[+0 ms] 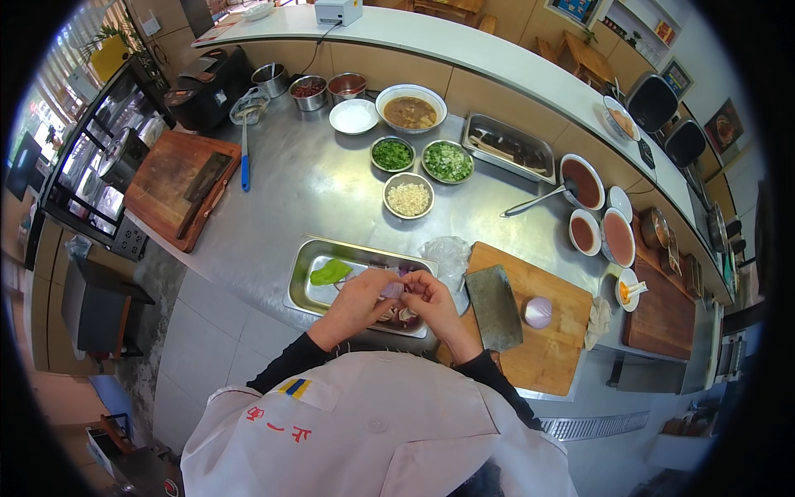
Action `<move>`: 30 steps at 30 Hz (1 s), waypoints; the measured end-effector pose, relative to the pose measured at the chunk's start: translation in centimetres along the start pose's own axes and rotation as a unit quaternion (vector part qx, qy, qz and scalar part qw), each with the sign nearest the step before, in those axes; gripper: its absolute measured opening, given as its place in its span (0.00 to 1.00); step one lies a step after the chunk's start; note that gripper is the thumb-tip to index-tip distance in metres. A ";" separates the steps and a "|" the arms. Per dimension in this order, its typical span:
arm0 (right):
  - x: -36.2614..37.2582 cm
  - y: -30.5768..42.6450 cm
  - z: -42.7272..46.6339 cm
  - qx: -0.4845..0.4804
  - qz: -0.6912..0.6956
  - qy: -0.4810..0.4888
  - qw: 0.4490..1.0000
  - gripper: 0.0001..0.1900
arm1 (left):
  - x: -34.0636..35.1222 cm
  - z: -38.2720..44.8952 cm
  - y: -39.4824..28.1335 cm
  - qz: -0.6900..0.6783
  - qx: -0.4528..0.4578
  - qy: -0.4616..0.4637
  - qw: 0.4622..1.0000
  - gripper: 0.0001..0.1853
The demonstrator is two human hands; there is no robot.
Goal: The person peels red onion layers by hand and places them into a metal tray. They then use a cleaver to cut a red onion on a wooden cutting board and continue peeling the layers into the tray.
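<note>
Over a rectangular stainless steel pan [298, 273], my left hand [359, 304] and my right hand [436, 305] meet at the fingertips. Between them they hold a piece of red onion [392, 290]. Pieces of purple onion lie in the pan below, partly hidden by my hands. A green pepper piece [330, 272] rests at the pan's left end. To the right, a cleaver [495, 307] lies flat on a wooden cutting board [546, 366]. Beside its blade sits a peeled half or whole red onion [538, 312]; I cannot tell which.
Behind the pan stand bowls of chopped garlic [408, 197], green herbs [392, 154] and scallions [448, 161]. A crumpled plastic bag [448, 256] touches the board area. Sauce bowls [582, 181] line the right. Another board [168, 180] with a knife [205, 186] is at left.
</note>
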State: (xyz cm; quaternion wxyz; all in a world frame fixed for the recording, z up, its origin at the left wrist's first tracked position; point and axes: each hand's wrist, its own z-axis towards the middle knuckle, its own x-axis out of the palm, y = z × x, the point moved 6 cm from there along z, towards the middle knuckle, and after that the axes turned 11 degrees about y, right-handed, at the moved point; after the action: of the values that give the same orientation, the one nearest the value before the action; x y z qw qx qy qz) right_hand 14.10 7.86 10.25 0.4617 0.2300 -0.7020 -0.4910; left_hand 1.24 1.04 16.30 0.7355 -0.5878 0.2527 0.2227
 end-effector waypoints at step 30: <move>-1.6 -3.9 0.6 0.171 -0.104 0.137 0.970 0.08 | 6.9 -4.4 1.0 -0.026 -0.058 -0.072 0.995 0.13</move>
State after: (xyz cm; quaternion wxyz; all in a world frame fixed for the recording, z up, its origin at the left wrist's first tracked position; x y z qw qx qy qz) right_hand 13.77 7.79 6.06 0.4537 0.4423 -0.6776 -0.3732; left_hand 5.42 -2.87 10.37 0.7218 -0.6184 0.1707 0.2597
